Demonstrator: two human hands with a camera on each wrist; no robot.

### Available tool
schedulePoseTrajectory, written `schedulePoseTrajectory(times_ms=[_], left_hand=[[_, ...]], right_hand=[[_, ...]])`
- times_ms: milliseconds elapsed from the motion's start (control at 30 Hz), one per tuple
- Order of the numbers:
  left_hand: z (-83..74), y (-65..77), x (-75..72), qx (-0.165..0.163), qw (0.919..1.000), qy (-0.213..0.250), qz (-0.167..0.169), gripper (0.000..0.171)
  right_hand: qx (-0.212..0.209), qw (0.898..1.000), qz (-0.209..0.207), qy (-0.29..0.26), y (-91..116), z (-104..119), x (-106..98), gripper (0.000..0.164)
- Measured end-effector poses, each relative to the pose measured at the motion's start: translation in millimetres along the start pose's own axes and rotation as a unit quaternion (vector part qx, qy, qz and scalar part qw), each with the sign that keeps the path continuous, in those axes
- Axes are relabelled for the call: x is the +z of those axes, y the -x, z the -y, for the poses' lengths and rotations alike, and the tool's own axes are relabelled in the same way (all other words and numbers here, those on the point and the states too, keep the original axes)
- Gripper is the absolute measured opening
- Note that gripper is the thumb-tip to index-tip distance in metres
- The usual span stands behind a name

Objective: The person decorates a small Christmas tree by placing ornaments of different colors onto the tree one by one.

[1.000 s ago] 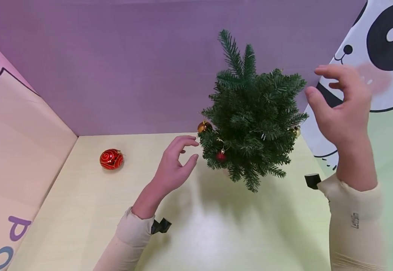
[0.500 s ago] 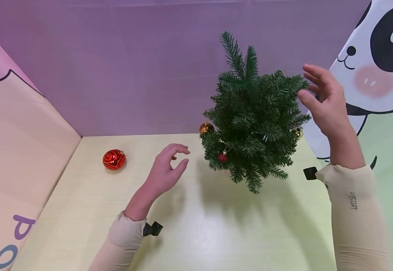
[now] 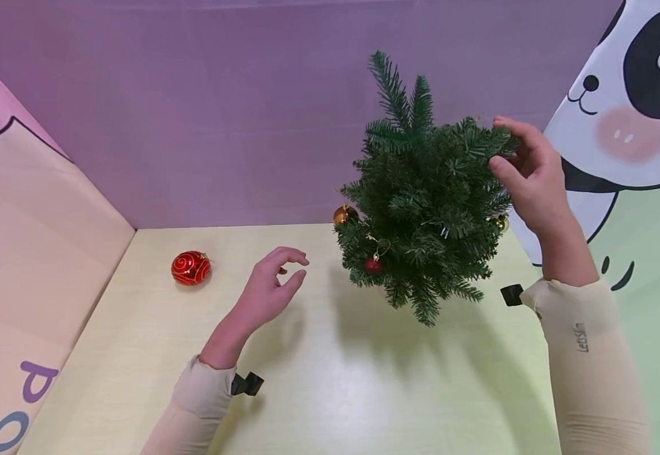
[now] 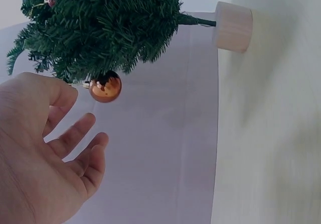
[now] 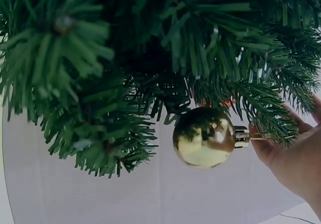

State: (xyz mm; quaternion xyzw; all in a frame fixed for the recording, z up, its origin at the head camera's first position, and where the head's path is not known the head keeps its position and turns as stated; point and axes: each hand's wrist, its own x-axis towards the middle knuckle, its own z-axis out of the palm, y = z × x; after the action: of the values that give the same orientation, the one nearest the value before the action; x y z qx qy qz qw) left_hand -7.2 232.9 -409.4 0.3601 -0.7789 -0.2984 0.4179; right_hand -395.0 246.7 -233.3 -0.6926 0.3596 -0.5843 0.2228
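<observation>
A small green artificial Christmas tree (image 3: pixel 421 202) stands on a pale round base (image 4: pixel 233 27). My right hand (image 3: pixel 537 183) is at its upper right side, the thumb and fingers spread apart around a branch tip. Below that hand hangs a shiny gold ball ornament (image 5: pixel 203 138) on a gold loop. To the left of the tree my left hand (image 3: pixel 264 287) hovers over the table with loosely bent fingers, holding nothing. A copper ball ornament (image 4: pixel 106 87) hangs on the tree's left side. Lower at the front hangs a small red ball ornament (image 3: pixel 373 265).
A larger red ornament with glittery swirls (image 3: pixel 191 268) lies on the light wooden table (image 3: pixel 330 392) at the left. A purple backdrop (image 3: pixel 239 126) rises behind the table. Printed panels stand at both sides, the right one with a panda (image 3: pixel 631 142).
My right hand has moved left, from beside the tree to its upper right branches. My left hand has drawn back from the tree, to the left and slightly nearer me.
</observation>
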Motion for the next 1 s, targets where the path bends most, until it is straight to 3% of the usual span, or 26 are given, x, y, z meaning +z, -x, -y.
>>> schedulePoseTrajectory(times_ms=[167, 500, 800, 1000], left_hand=[[-2.9, 13.0, 3.5, -0.03, 0.9992, -0.019, -0.017, 0.015], [-10.5, 43.9, 6.3, -0.075, 0.9943, -0.048, -0.059, 0.016], [-43.1, 72.8, 6.7, -0.131, 0.9823, -0.098, -0.092, 0.018], [-73.1, 105.7, 1.0, -0.159, 0.9686, -0.152, -0.115, 0.018]], right_hand=[[-0.011, 1.0, 0.013, 0.011, -4, -5, -3, 0.048], [-0.038, 0.994, 0.041, 0.093, -6, -9, -12, 0.052], [-0.044, 0.987, 0.089, 0.122, -9, -6, -25, 0.059], [-0.02, 0.98, 0.142, 0.139, -13, -3, -32, 0.062]])
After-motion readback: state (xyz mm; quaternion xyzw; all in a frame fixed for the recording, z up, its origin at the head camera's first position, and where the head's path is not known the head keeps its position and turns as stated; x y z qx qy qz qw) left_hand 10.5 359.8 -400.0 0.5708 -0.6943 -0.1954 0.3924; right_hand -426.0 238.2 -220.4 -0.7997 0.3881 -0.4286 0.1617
